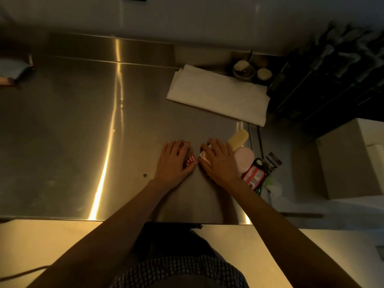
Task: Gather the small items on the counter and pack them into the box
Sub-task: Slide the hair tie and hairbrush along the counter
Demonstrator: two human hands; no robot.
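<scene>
Both of my hands rest on the steel counter (83, 121) near its right end. My left hand (173, 163) lies over a small red-and-white checked item (190, 160), fingers curled around it. My right hand (218, 161) covers a small white item with dark print (204, 156). Right of that hand lie a pale yellow bar (239, 138), a round pink item (244, 161) and a red-and-black packet (254, 175). A white cardboard box (351, 161) stands lower down at the far right, off the counter.
A folded white cloth (218, 94) lies at the back right of the counter. Behind it stand small bowls with round pale items (244, 68). A dark rack (332, 69) fills the far right. A striped object (14, 69) sits at the left edge.
</scene>
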